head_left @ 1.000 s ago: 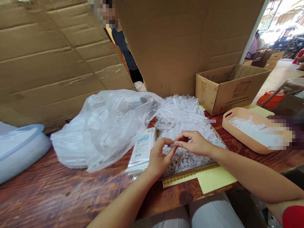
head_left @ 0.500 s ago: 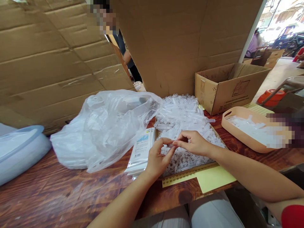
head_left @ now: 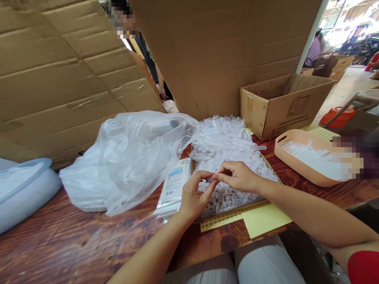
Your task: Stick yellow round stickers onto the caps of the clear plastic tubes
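My left hand (head_left: pixel 194 193) and my right hand (head_left: pixel 238 176) meet fingertip to fingertip above a shallow tray (head_left: pixel 274 171). Both are closed in a pinch around a small clear plastic piece (head_left: pixel 210 180), mostly covered by the fingers. Beneath them, the tray is heaped with small translucent plastic pieces (head_left: pixel 226 200). Clear plastic tubes (head_left: pixel 220 138) lie piled toward its back. Left of my left hand is a stack of printed packets (head_left: pixel 175 183) in clear sleeves.
A large clear plastic bag (head_left: pixel 130 157) lies left, beyond it a blue basin (head_left: pixel 26 189). At right stand an orange-beige basket (head_left: pixel 299 165) of white pieces and an open cardboard box (head_left: pixel 296 110). Yellow sheets (head_left: pixel 266 221) edge the tray. Cardboard (head_left: pixel 201 51) walls the back; a person shows through a gap.
My hands stay pinched together in nearly the same place. The whole view has shifted slightly. Through the gap, the other person's arm has moved lower.
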Demonstrator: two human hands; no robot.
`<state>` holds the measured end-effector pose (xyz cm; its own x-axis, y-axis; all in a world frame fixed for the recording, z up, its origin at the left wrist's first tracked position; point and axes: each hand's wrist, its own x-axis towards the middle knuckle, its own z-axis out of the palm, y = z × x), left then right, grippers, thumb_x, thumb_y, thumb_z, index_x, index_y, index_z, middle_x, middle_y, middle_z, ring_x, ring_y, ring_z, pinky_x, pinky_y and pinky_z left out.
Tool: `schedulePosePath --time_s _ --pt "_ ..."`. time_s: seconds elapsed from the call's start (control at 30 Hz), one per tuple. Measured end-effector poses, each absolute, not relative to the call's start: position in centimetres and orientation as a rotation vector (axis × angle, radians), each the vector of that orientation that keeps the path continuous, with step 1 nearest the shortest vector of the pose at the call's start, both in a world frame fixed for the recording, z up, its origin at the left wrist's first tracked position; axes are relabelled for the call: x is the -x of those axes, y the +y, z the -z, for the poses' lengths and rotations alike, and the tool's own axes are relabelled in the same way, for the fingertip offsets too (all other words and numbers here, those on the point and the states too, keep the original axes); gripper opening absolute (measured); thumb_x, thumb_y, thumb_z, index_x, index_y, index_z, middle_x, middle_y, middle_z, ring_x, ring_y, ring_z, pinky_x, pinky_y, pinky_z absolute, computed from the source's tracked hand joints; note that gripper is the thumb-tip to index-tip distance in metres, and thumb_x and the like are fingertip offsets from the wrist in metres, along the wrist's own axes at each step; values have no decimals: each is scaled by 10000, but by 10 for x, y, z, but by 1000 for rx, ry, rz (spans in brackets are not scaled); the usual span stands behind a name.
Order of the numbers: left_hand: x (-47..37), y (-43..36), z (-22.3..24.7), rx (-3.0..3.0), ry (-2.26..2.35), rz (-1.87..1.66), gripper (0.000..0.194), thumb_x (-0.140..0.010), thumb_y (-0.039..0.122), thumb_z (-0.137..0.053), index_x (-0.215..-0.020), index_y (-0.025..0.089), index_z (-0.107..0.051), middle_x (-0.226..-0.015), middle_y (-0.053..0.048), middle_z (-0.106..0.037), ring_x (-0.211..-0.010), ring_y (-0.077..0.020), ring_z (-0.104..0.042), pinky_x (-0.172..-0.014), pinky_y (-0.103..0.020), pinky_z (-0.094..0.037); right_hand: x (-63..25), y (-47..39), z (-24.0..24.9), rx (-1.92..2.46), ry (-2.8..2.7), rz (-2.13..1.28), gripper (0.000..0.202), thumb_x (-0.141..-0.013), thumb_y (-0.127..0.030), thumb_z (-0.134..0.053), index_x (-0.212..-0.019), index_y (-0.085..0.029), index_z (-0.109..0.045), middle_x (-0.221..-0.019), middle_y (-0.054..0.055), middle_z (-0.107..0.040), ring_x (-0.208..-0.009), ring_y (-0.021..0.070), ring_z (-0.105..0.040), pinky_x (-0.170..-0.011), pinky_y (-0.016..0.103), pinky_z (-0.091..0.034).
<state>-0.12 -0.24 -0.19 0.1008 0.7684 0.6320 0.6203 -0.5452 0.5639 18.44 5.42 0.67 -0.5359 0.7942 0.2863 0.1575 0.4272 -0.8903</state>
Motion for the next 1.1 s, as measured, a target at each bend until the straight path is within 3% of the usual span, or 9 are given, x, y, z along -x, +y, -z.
schedulePosePath --time_s 0.3,0.7,1.1 --pt "1 -1 4 -2251 1317 -1473 61 -892 241 -709 -932 199 -690 -810 4 -729 -706 -117 -636 -667 -228 -506 -185 55 -7 780 -1977 -1074 264 -900 -384 -654 -737 -175 -661 -674 -15 -614 -629 108 -499 -603 242 -371" --pt "0 -2 3 -2212 1349 -1445 65 -891 245 -708 -939 201 -705 -805 5 -729 -714 -120 -635 -686 -223 -509 -186 55 -8 813 -2010 -1071 337 -889 -465 -637 -701 -187 -613 -668 -11 -595 -636 117 -503 -601 251 -360" --pt "3 -1 7 -2104 1317 -1482 120 -857 260 -755 -951 199 -712 -831 -12 -737 -733 -129 -646 -694 -238 -516 -184 59 -5 805 -1917 -1321 587 -812 -776 -579 -732 -194 -595 -635 -19 -545 -608 119 -466 -573 249 -369"
